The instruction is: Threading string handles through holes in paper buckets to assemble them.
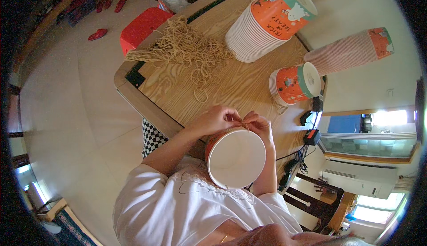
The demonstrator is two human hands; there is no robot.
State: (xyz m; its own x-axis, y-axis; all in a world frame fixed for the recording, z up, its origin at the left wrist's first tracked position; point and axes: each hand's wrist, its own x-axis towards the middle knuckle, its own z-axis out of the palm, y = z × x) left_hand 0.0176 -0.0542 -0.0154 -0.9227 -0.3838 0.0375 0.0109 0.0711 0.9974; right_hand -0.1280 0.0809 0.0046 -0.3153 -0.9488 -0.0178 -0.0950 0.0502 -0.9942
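Observation:
A paper bucket [236, 159] rests against my front, its white inside facing up and a strip of its orange outer wall showing on the left. At its far rim my left hand [219, 120] and my right hand [259, 127] meet, fingers pinched on a short piece of brown twine [244, 123]. Most of that piece is hidden by the fingers, so I cannot tell whether it is knotted. Farther off on the wooden table [178, 92] lies a loose, tangled heap of the same kind of twine [187, 46].
A tall stack of orange-and-green printed paper buckets [260, 30] stands at the back, with a shorter stack [296, 84] nearer and another long stack [351, 52] on the right. Black cables and an adapter [312, 137] lie along the right edge. A red stool [144, 28] stands beyond the table.

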